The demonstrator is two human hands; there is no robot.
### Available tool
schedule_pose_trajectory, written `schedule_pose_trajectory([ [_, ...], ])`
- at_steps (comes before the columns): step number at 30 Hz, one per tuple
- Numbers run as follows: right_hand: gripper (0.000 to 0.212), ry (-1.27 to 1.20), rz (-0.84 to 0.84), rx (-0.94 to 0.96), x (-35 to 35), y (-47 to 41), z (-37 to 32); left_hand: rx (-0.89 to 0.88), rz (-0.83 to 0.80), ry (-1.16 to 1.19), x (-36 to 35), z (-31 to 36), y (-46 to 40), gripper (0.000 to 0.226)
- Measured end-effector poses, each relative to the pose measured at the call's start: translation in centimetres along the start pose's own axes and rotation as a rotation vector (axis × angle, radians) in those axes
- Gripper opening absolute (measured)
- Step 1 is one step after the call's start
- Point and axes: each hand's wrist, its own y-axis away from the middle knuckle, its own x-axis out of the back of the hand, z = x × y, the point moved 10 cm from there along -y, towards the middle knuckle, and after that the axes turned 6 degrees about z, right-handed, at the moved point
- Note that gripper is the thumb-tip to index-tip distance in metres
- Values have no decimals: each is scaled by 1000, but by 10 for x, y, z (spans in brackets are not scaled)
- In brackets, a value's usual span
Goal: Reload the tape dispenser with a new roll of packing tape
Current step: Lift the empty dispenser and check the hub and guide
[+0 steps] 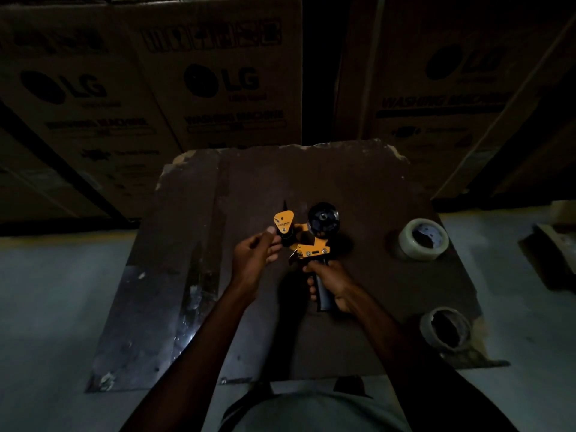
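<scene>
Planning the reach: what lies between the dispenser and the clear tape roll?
Nothing: the head view shows only bare brown board between the dispenser, gripped by the right hand, and the clear tape roll.

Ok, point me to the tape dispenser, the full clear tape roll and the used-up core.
tape dispenser (311,246): head view, on its yellow side plate.
clear tape roll (406,243): head view, on its outer wound side.
used-up core (428,325): head view, on its left rim.
</scene>
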Motion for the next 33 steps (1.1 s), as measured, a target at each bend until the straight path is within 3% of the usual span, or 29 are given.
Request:
schedule_pose_trajectory([
  [20, 20, 105, -29, -256, 3, -19, 79, 48, -31, -74, -1, -24, 0, 12],
  [23, 20, 180, -8, -172, 8, -18, 75, 36, -46, -78, -5, -25, 1, 11],
  [25, 31, 283, 50, -31, 18, -24, 64, 16, -61, -82, -9, -25, 2, 10],
  [29, 56, 776, 177, 189, 41, -17, 38, -17, -91, -101, -21, -31, 4, 16],
  [33, 52, 811, 409, 339, 81, 0, 16, 2, -143, -120, -40, -46, 7, 15],
])
